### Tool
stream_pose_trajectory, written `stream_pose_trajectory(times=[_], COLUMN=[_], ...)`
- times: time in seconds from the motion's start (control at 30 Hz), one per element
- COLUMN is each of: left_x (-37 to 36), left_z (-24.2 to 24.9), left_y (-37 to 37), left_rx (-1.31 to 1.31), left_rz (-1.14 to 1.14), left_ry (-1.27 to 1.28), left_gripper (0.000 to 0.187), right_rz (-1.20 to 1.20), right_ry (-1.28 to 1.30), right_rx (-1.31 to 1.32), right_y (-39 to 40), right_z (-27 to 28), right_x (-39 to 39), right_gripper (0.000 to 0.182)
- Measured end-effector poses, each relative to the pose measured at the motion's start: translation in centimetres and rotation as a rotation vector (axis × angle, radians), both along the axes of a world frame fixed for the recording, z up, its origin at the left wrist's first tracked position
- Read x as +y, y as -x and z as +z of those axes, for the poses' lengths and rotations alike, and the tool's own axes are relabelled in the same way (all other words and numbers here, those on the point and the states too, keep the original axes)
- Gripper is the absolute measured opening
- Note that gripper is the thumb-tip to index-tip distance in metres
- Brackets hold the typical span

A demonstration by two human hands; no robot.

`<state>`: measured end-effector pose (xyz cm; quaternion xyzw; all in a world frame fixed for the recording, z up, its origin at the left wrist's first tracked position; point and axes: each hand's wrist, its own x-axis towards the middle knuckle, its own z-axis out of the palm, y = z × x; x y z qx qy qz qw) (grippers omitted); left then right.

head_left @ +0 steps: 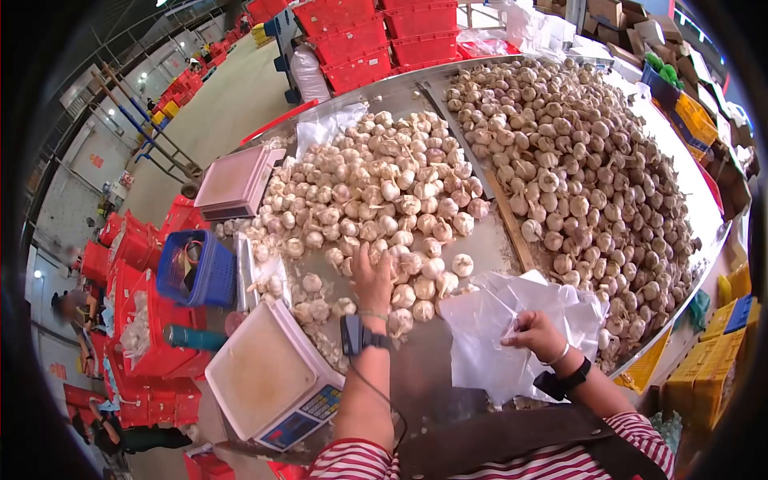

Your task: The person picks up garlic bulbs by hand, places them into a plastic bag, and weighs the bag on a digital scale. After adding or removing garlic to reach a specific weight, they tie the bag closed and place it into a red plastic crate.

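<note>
My left hand (373, 280) rests at the near edge of a heap of pale garlic bulbs (384, 180), its fingers apart and touching bulbs. Whether a bulb lies under the palm is hidden. On the right, my right hand (539, 336) pinches a clear plastic bag (480, 336) between thumb and fingers. The bag lies crumpled and spread over the metal table (420, 360), its far edge by the larger garlic pile.
A wooden strip (510, 220) divides the heap from a big, darker garlic pile (576, 152). To the left are a digital scale (268, 372), a second scale (230, 178), a blue basket (196, 268) and a green bottle (194, 337). Red crates (344, 40) stand behind.
</note>
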<state>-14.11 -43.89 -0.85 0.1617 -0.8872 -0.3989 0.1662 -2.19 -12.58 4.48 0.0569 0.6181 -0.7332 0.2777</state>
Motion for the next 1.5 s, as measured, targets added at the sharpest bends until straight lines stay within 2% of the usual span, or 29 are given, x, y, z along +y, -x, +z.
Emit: stream_pose_trajectory(times=[0.1,0.17,0.2,0.27,0.3,0.33,0.37,0.4,0.47,0.53,0.6,0.67,0.73,0.77,0.83,0.87,0.93,0.97,1.03,1.07,1.13,1.17,1.2,1.27,1.3,1.33,1.37,1.4,1.5], left_x=[4.0,7.1,8.1,9.5,9.3,8.5,7.3,5.7,0.4,-3.9,-3.9,1.1,4.4,5.3,5.9,5.4,4.2,3.4,1.6,0.6,-1.5,-2.2,-2.7,-3.3,-3.4,-3.4,-3.8,-3.8,-4.9], left_z=[8.5,9.2,9.0,8.6,8.6,8.7,8.8,8.8,7.7,6.2,7.4,11.5,12.6,11.9,9.4,8.2,5.6,4.5,2.2,0.9,-1.2,-1.6,-2.1,-2.9,-3.4,-3.7,-3.6,-3.7,-5.5], left_y=[-8.3,-13.1,-15.0,-18.1,-19.3,-20.6,-22.0,-23.5,-26.0,-27.2,-27.7,-26.3,-25.1,-24.7,-23.6,-23.4,-23.7,-23.9,-24.6,-24.9,-25.2,-24.9,-24.7,-23.4,-22.2,-21.0,-19.5,-17.6,-11.3], left_rx=[-0.023,-0.211,-0.212,-0.148,-0.126,-0.125,-0.115,-0.106,-0.396,-0.512,-0.612,0.217,0.25,0.255,-0.123,-0.115,-0.025,-0.027,-0.049,-0.052,-0.263,-0.267,-0.335,-0.409,-0.498,-0.584,-0.634,-0.633,-0.605], left_rz=[-0.234,-0.481,-0.471,-0.482,-0.38,-0.377,-0.371,-0.363,-0.378,-0.224,-0.193,-0.37,-0.519,-0.517,-0.583,-0.589,-0.543,-0.551,-0.506,-0.511,-0.346,-0.347,-0.312,-0.272,-0.222,-0.168,-0.168,-0.159,0.011], left_ry=[-0.312,-0.355,-0.354,-1.161,-1.32,-1.316,-1.273,-1.231,-0.348,0.223,0.092,0.174,0.043,0.036,0.397,0.398,0.126,0.124,-0.421,-0.427,-0.666,-0.671,-0.602,-0.539,-0.325,-0.111,-0.056,-0.056,0.178], left_gripper=[0.056,0.05,0.05,0.048,0.041,0.041,0.04,0.04,0.042,0.048,0.05,0.043,0.04,0.04,0.033,0.033,0.025,0.025,0.019,0.019,0.013,0.013,0.015,0.018,0.023,0.029,0.038,0.038,0.027], right_rz=[0.06,0.136,0.243,0.17,0.171,0.29,0.406,0.314,0.195,0.079,0.049,0.117,0.195,0.22,0.24,0.188,0.125,0.184,0.324,0.323,0.445,0.435,0.439,0.439,0.422,0.434,0.436,0.431,0.469], right_ry=[-0.18,-0.194,-0.332,-0.23,-0.225,-0.114,-0.005,-0.021,-0.375,-0.819,-0.819,-0.8,-0.738,-0.741,-0.749,-0.754,-0.762,-0.838,-0.996,-1.002,-0.903,-0.748,-0.75,-0.612,-0.74,-0.746,-0.924,-1.096,-1.176], right_rx=[0.106,0.269,0.297,0.623,0.625,0.417,0.203,0.325,0.393,0.688,0.687,0.77,0.753,0.734,0.712,0.786,0.857,0.889,0.907,0.901,0.764,0.562,0.554,0.054,-0.006,-0.011,0.119,0.258,0.271], right_y=[-0.6,-0.8,-1.4,-2.7,-3.2,-3.4,-3.6,-3.6,-1.2,-0.4,-1.8,-3.2,-4.6,-5.0,-5.3,-5.1,-4.5,-4.3,-4.4,-4.4,-4.2,-4.0,-3.2,-0.7,1.0,2.4,4.0,6.0,11.7], right_z=[0.8,2.3,4.1,1.4,0.9,1.1,1.3,1.4,-2.0,-2.4,-1.9,-0.1,3.0,4.3,4.9,4.6,3.4,2.2,0.6,-0.3,-2.1,-2.1,-2.5,-4.3,-5.2,-6.1,-6.9,-7.7,-8.9], right_x=[-1.4,-4.1,-5.1,-7.6,-7.4,-7.2,-6.9,-6.5,-2.9,-0.3,-1.0,-3.4,-5.9,-6.9,-7.5,-7.3,-6.5,-5.7,-4.3,-3.6,-2.3,-2.1,-2.0,-1.9,-2.2,-2.6,-3.1,-3.5,-4.9], right_gripper=[0.02,0.023,0.03,0.032,0.032,0.029,0.027,0.021,0.014,0.006,0.01,0.015,0.019,0.02,0.021,0.021,0.021,0.021,0.018,0.018,0.011,0.011,0.011,0.012,0.022,0.022,0.026,0.03,0.032])
